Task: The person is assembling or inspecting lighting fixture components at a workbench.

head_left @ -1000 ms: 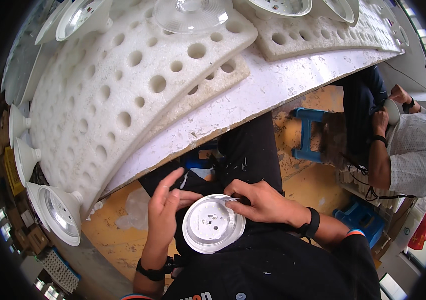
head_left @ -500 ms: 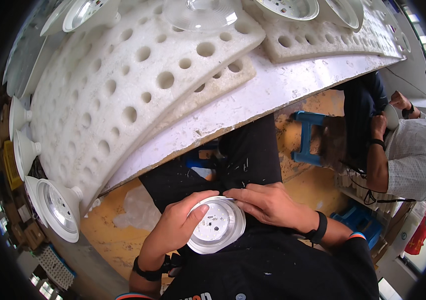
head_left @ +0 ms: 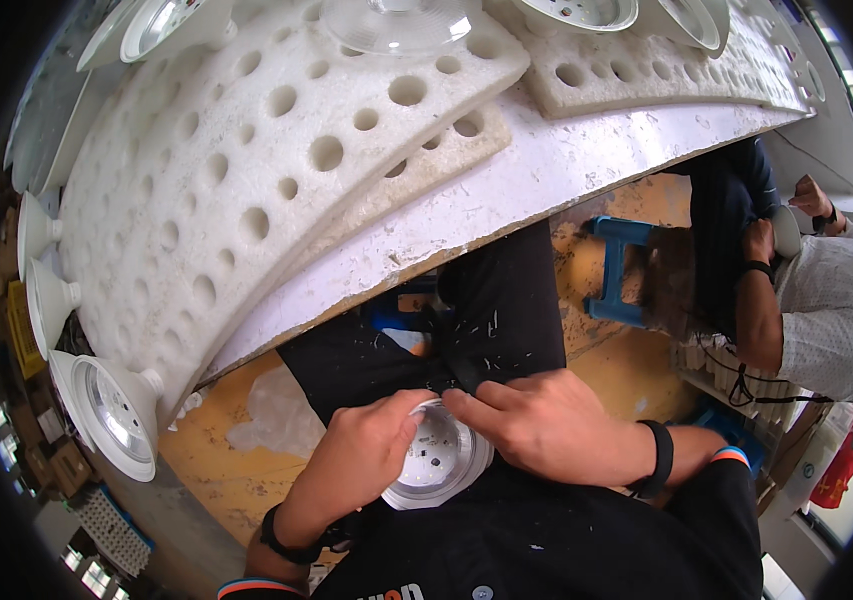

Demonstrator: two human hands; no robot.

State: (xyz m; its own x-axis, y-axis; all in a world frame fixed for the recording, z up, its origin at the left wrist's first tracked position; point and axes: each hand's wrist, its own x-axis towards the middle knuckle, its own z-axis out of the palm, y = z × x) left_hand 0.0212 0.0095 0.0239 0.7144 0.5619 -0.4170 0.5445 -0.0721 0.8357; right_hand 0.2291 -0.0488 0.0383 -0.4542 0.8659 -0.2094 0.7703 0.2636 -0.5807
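A round white lamp housing (head_left: 439, 462) rests in my lap, its opening toward me and a small circuit board with dark components visible inside. My left hand (head_left: 366, 450) is closed on its left side and far rim. My right hand (head_left: 546, 425) pinches the far right rim, its thumb and fingers pressed together. The two hands' fingertips nearly meet at the far edge of the housing. Whether anything thin is between them at the rim is hidden by the fingers.
Perforated white foam boards (head_left: 276, 170) lie on the white table (head_left: 426, 215). A clear lens cover (head_left: 396, 25) and more lamp housings (head_left: 116, 415) stand on or beside them. At right a co-worker (head_left: 826, 290) holds a white lamp part, near a blue stool (head_left: 616, 270).
My right hand has turned and its fingers have curled in at the far rim. My left thumb has shifted up toward the same spot. The housing has stayed nearly in place.
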